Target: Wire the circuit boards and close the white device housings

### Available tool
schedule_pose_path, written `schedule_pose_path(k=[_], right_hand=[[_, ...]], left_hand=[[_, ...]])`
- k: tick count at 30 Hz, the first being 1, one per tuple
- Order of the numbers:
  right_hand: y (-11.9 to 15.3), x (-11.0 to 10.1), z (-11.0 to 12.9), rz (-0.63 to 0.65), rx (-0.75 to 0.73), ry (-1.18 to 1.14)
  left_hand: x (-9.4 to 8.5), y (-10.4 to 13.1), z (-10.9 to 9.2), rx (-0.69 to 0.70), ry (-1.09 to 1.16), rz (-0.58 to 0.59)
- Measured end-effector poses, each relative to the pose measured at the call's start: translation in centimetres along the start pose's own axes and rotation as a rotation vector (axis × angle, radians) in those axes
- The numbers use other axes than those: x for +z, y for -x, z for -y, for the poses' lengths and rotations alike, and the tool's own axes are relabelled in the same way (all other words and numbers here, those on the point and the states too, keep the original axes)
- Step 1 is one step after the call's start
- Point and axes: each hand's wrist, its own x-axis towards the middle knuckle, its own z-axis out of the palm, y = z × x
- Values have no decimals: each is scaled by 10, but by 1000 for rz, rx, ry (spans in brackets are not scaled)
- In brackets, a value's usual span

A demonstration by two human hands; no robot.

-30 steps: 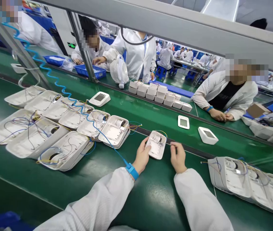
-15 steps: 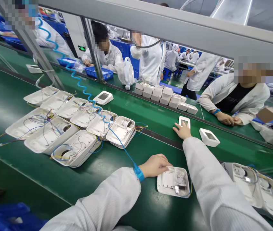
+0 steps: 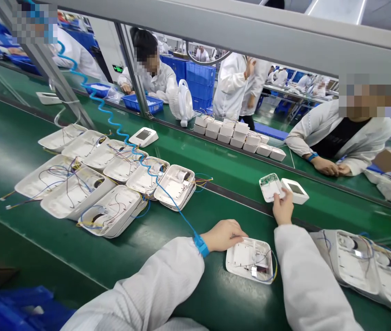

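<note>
Green bench (image 3: 219, 299): panel (image 3: 270, 189) now upturned, circuitry (image 3: 267, 179) exposed, clamped in right hand (image 3: 283, 209); left hand (image 3: 222, 235) pinches shell (image 3: 244, 255) rim.

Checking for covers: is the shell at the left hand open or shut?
Open: the shell has its inside exposed, with wires visible.

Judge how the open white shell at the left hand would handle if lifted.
The white shell is likely stiff, given its moulded walls, and probably light, being shallow and open. Its thin wires might flop or snag, as some loop past the rim.
</note>
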Motion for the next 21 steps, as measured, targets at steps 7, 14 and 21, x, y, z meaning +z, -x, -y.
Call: schedule_pose_path(k=[7, 14, 21], right_hand=[[102, -28, -25, -60, 249, -594], [127, -68, -3, 115, 429, -1094], [165, -95, 52, 596, 39, -714]], left_hand=[[2, -1, -6, -35, -34, 17], [22, 11, -33, -100, -12, -174], [50, 26, -46, -293, 545, -407]])
